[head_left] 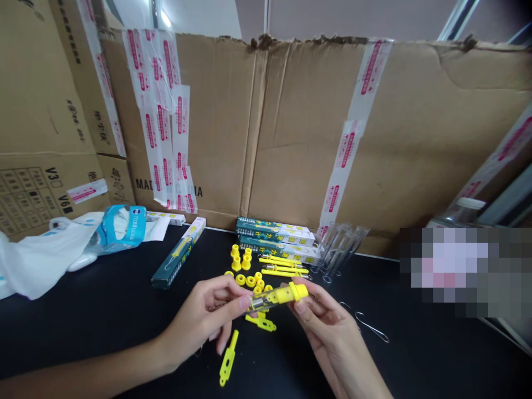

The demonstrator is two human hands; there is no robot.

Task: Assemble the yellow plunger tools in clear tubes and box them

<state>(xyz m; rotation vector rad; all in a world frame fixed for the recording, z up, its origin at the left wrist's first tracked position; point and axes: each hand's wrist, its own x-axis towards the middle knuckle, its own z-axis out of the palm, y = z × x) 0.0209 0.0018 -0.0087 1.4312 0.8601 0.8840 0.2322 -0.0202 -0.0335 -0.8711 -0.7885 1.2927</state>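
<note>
Between my hands is a spring scale, a clear tube with a metal spring and a yellow insert showing inside. My left hand grips the tube's left end between thumb and fingers. At the other end, my right hand pinches the yellow cap. The tube tilts slightly up to the right above the black table. Below it lie a flat yellow slider piece and another yellow piece. Small yellow rings lie just behind, partly hidden by my hands.
Yellow caps, yellow rods with springs and clear tubes lie further back. Printed boxes stand by the cardboard wall. One box lies left, near a blue tissue pack. Metal hooks lie right.
</note>
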